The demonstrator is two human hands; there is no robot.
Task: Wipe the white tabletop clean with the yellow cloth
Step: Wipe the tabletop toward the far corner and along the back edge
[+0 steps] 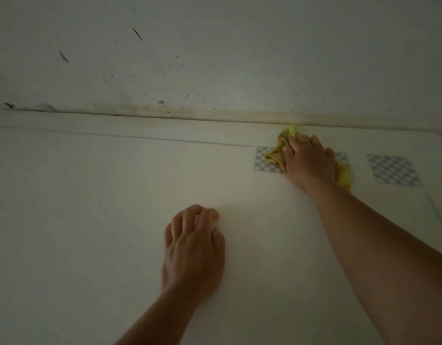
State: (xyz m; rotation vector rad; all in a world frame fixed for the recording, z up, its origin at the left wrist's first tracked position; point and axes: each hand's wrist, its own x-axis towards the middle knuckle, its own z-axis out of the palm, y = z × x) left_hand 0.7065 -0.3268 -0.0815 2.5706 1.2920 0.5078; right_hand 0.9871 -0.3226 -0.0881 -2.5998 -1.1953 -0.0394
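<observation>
The white tabletop (103, 207) fills the lower part of the head view. My right hand (308, 161) reaches to the far right of the table and presses down on a crumpled yellow cloth (277, 151), which sticks out past the fingers on the left and below the wrist on the right. The cloth lies close to the back edge by the wall. My left hand (193, 247) rests on the tabletop nearer to me, in the middle, its fingers curled loosely with nothing in them.
A stained, speckled wall (215, 58) rises behind the table's back edge. Two grey checkered squares are on the tabletop: one (264, 161) partly under the cloth and hand, one (394, 170) further right. The table's right edge curves away at the far right.
</observation>
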